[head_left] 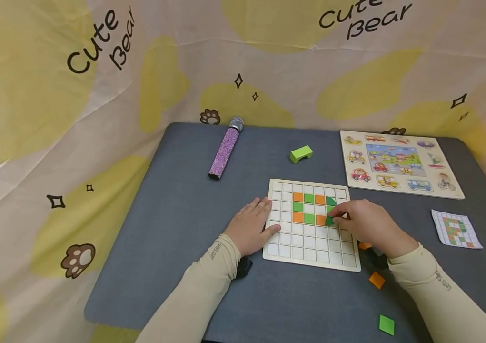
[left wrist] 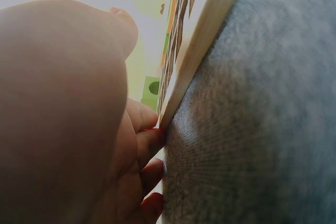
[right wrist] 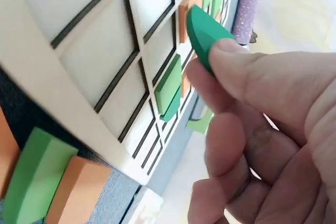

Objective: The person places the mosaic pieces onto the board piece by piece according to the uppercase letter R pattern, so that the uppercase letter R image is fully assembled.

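A square wooden grid board [head_left: 311, 267] lies on the grey table, with orange and green tiles set in its upper cells. My right hand [head_left: 367, 223] pinches a dark green rounded tile [right wrist: 206, 31] between thumb and finger, above the board's right part. Just beside it, a light green tile [right wrist: 169, 85] and another dark green curved tile [head_left: 331, 201] sit in cells of the right column. My left hand [head_left: 249, 229] rests along the board's left edge, fingers extended and touching the rim, thumb over the corner cells.
Loose orange [head_left: 377, 280] and green tiles [head_left: 386, 325] lie right of the board. A pattern card [head_left: 457, 229] is farther right. Behind stand a vehicle puzzle board [head_left: 403, 186], a green arch block [head_left: 301, 153] and a purple glittery microphone [head_left: 224, 152].
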